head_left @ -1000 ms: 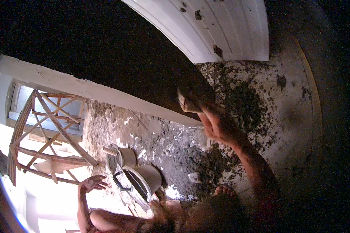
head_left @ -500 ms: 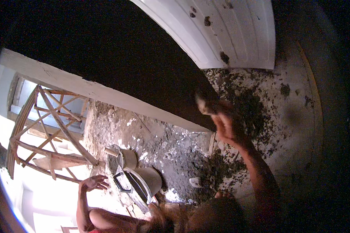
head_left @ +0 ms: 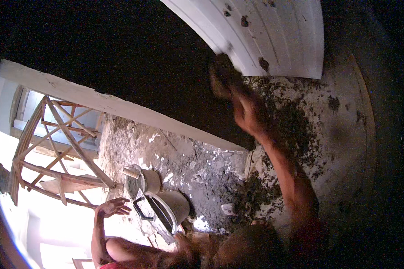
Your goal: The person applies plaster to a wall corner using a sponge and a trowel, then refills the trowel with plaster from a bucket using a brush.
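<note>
r hand grips blurred tool (l hand nr bucket)

Round pale-grey bucket: looked plastic, smooth. Brown cross-braced trestle, left of the bucket: was matt wood. White ribbed panel, far beyond the bucket: was smooth, low-gloss. Off-white wall edge, nearer the bucket: looked matt. Grey floor around the bucket: was rough. Dark hand-held item: finish was blurred.

A room under building work: left of the grip of the right hand stands a rough timber frame, lower left sit smeared buckets, and below spreads a floor caked in grey.
</note>
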`<state>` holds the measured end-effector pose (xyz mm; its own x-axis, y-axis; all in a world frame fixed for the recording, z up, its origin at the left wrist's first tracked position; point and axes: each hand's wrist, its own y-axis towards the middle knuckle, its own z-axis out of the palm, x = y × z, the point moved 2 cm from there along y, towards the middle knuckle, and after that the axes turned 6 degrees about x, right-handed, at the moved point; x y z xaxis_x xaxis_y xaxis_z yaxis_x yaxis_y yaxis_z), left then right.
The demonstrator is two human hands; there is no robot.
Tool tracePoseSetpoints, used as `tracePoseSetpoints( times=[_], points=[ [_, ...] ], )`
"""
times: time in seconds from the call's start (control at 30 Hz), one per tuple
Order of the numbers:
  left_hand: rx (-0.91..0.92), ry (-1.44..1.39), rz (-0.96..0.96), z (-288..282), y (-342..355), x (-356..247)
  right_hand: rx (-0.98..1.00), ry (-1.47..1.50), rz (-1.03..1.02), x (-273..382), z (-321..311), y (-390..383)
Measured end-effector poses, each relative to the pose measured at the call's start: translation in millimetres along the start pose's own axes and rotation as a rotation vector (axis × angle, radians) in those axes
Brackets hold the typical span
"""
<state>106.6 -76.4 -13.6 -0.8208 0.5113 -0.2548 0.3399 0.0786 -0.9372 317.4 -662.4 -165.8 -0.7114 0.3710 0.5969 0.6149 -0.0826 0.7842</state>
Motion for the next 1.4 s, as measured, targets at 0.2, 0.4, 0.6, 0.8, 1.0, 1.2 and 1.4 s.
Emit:
tracePoseSetpoints(
  times=[0.2,0.4,0.6,0.8,1.0,1.2,1.4],
  points=[
    [0.034,-0.023,0.049,-14.6,-4.2,26.9,0.129,0.039,0.287,-14.4,-5.5,-125.7],
    [0.052,-0.016,0.054,-13.0,2.5,22.3,-0.121,0.097,0.027,1.2,-10.8,54.7],
    [0.058,-0.022,0.066,-16.0,0.3,27.9,-0.056,0.073,0.149,-8.9,16.4,-31.0],
    [0.112,-0.009,0.063,-24.4,24.4,12.3,0.216,0.001,0.395,-35.0,9.5,-170.3],
    [0.078,-0.018,0.041,-13.4,9.9,17.5,-0.173,0.049,0.041,-0.8,-9.8,19.2],
    [0.126,-0.073,0.075,-28.7,8.6,35.8,-0.048,0.179,0.282,0.0,14.6,-54.3],
    [-0.012,-0.107,-0.142,-21.3,10.5,38.9,-0.050,0.184,0.460,2.4,13.3,-127.6]
  ],
)
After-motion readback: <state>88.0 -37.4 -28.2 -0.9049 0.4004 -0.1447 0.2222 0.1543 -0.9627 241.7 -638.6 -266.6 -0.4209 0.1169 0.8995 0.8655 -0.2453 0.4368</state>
